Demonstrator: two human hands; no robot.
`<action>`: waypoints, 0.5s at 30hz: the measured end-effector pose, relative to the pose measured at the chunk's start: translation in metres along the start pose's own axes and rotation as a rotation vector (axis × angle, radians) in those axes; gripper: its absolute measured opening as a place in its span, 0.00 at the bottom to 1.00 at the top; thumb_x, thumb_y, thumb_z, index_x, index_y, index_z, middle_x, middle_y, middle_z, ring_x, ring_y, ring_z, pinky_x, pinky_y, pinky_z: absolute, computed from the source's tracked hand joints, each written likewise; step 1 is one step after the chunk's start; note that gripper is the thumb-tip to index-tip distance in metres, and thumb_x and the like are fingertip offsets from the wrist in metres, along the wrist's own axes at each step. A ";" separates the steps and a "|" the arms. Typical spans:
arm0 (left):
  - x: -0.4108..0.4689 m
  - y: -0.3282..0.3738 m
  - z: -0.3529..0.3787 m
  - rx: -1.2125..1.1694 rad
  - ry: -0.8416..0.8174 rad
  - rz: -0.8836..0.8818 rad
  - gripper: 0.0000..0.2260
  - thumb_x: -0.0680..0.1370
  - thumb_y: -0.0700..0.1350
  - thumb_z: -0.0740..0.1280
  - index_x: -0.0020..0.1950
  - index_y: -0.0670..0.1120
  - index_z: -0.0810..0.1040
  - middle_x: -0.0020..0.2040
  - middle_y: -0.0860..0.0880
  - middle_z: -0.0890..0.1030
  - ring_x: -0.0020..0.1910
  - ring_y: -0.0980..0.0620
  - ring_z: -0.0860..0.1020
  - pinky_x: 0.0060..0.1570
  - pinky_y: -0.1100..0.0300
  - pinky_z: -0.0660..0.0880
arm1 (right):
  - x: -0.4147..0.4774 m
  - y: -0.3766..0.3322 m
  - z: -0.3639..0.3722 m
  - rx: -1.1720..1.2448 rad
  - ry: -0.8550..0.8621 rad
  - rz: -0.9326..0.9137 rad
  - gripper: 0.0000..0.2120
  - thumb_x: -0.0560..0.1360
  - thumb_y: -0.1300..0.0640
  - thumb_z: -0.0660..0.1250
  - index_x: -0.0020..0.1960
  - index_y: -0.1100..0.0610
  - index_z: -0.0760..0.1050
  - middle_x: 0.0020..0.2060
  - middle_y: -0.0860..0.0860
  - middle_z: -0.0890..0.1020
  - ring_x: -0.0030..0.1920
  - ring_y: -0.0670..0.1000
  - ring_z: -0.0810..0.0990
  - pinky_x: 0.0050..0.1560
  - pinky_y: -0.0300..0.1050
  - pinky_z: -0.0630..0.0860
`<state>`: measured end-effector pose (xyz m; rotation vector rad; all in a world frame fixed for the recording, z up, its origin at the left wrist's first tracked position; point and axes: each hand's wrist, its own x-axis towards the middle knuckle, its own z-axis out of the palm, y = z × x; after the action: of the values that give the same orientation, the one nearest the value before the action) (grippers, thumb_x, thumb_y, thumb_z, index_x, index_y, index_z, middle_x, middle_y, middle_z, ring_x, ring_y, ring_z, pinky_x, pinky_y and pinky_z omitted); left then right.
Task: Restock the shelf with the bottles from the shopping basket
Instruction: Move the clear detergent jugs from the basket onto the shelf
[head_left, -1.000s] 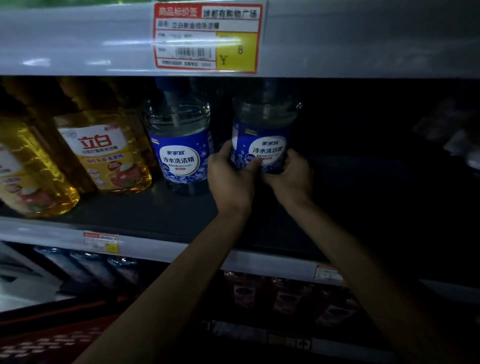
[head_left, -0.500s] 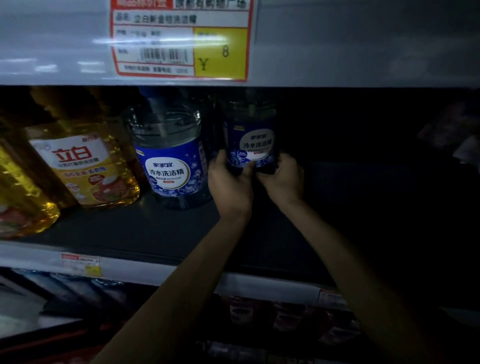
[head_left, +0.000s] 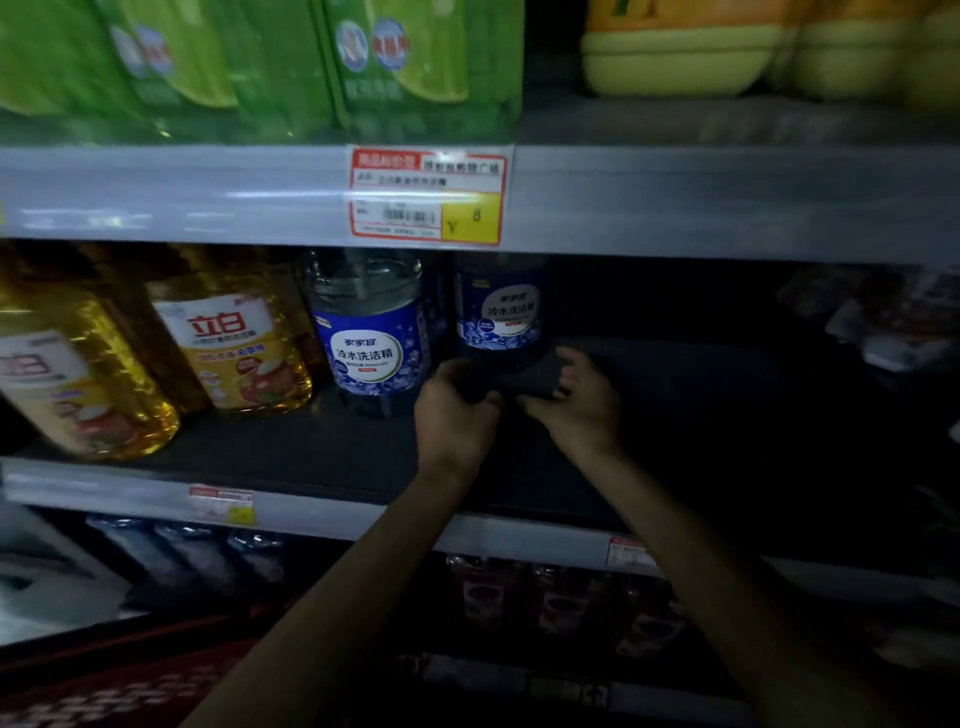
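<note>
I see the left hand (head_left: 457, 415) and right hand (head_left: 579, 402), fingers (head_left: 570, 359) curled round the dark base of a blue-labelled detergent bottle (head_left: 498, 312) standing on the middle shelf (head_left: 311, 452). Just left, a matching bottle (head_left: 371, 332) holds clear liquid.

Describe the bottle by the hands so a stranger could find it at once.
Find the red-and-yellow price tag; on the dark shelf below it stand two clear, blue-labelled bottles. It is the right-hand bottle, with the left hand and right hand at its base. Unlike its neighbour, it stands farther back, in shadow.
</note>
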<state>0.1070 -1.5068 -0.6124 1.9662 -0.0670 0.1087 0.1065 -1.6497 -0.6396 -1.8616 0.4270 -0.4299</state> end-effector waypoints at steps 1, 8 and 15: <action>-0.007 0.001 -0.005 0.020 -0.018 0.016 0.25 0.76 0.39 0.73 0.72 0.44 0.74 0.63 0.45 0.82 0.63 0.48 0.80 0.62 0.55 0.77 | -0.007 -0.002 -0.003 -0.010 -0.013 -0.007 0.39 0.66 0.65 0.81 0.74 0.58 0.70 0.64 0.56 0.79 0.58 0.48 0.77 0.59 0.40 0.74; -0.051 0.011 -0.051 0.341 -0.166 0.181 0.32 0.73 0.55 0.68 0.77 0.55 0.66 0.68 0.49 0.77 0.65 0.46 0.77 0.60 0.46 0.78 | -0.063 -0.033 -0.030 -0.351 -0.101 -0.159 0.34 0.70 0.53 0.79 0.73 0.52 0.72 0.68 0.54 0.74 0.68 0.55 0.74 0.68 0.49 0.72; -0.101 0.020 -0.117 0.751 -0.182 0.365 0.34 0.77 0.59 0.66 0.81 0.54 0.60 0.76 0.50 0.67 0.74 0.45 0.67 0.69 0.45 0.70 | -0.119 -0.079 -0.055 -0.626 -0.368 -0.386 0.38 0.73 0.44 0.75 0.78 0.50 0.64 0.76 0.50 0.62 0.73 0.53 0.68 0.70 0.44 0.68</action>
<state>-0.0009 -1.4075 -0.5600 2.6908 -0.5766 0.2158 -0.0174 -1.6111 -0.5578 -2.5863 -0.0713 -0.2033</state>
